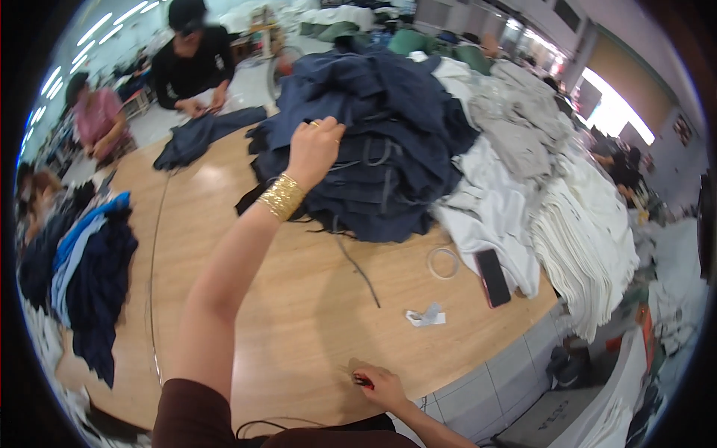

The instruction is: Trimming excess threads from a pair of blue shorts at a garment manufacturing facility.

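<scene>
My left hand (315,151), with a gold cuff at the wrist, reaches forward to a tall heap of dark blue garments (396,104). Its fingers are curled closed on the cloth of the top garment, though the fingertips are partly hidden. Low in the view, by the table's near edge, my right hand (382,390) is closed around a small black-and-red tool (364,381). Most of that tool is covered by the fingers. A thin dark cord (360,272) trails from the heap onto the wooden table (284,328).
Right of the heap lie white garments (485,209), grey garments (515,112) and a folded white stack (582,246). A phone (492,278), a tape roll (443,263) and a paper scrap (426,316) rest nearby. Blue garments (93,269) hang at left. A co-worker (193,67) handles dark cloth across the table.
</scene>
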Available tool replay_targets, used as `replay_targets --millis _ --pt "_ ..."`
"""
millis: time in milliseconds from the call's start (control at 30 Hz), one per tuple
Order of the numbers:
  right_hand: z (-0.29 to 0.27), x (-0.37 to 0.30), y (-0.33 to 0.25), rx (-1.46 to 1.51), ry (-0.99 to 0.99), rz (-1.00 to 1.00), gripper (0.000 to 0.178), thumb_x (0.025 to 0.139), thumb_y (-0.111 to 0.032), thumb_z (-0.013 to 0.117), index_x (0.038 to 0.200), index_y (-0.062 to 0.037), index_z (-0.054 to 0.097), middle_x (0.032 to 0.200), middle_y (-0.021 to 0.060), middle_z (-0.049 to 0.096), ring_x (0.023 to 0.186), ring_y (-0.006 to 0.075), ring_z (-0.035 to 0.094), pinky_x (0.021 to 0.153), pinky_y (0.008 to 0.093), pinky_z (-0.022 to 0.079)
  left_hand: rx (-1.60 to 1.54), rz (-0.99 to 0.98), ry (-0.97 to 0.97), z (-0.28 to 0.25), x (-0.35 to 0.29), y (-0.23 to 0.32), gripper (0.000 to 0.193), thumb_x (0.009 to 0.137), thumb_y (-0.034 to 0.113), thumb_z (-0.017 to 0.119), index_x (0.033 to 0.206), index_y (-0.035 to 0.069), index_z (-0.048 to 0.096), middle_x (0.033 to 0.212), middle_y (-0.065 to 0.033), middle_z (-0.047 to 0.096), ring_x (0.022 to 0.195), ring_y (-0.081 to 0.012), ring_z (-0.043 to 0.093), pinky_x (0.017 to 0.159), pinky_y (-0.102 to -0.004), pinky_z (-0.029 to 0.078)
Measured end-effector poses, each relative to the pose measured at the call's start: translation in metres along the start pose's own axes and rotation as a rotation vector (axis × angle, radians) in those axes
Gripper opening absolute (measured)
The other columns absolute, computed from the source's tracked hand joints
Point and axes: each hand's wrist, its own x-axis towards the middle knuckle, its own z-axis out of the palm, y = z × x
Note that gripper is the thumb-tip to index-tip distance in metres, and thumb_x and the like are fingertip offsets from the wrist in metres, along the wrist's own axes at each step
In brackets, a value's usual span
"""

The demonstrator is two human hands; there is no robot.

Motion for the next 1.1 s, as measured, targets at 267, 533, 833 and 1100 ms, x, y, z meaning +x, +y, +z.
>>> replay_targets --millis 267,533,833,1100 --pt "-0.038 0.070 -0.010 0.052 -0.058 -0.141 0.026 0.071 -0.002 0.061 0.097 -0.0082 0.058 0.087 0.0084 0.062 0.079 0.0275 0.062 0.066 0.0353 0.051 -0.540 -0.714 -0.079 -0.003 -0.044 -0.008 0.015 0.081 0.012 0.061 0.094 0.005 0.064 0.079 -0.0045 0.059 0.064 -0.0170 0.061 0.056 -0.0287 0.047" --pt "-0.114 0.144 -0.046 -0.025 0.080 -0.175 0.034 0.071 0.005 0.059 0.103 -0.0066 0.059 0.086 0.0104 0.058 0.077 0.0296 0.060 0.065 0.0345 0.049 -1.452 -1.239 0.108 -0.007 0.003 -0.010 0.023 0.088 0.015 0.055 0.102 -0.003 0.056 0.089 -0.0113 0.063 0.072 -0.0197 0.066 0.059 -0.0256 0.053" --pt "-0.111 0.182 -0.077 -0.100 -0.058 -0.351 0.036 0.074 -0.001 0.059 0.109 -0.0099 0.054 0.089 0.0095 0.058 0.076 0.0296 0.060 0.065 0.0367 0.049 -1.390 -1.382 0.002 0.009 0.040 -0.054 0.016 0.088 0.009 0.054 0.089 -0.006 0.054 0.080 -0.0163 0.066 0.065 -0.0247 0.067 0.052 -0.0274 0.054" --pt "-0.135 0.205 -0.083 -0.169 0.015 -0.308 0.022 0.079 -0.006 0.060 0.101 -0.0088 0.060 0.084 0.0103 0.063 0.075 0.0272 0.062 0.065 0.0333 0.048 -1.409 -1.360 0.266 0.008 0.039 -0.080 0.010 0.094 0.010 0.041 0.100 0.002 0.041 0.095 -0.0132 0.056 0.092 -0.0242 0.060 0.078 -0.0382 0.055"
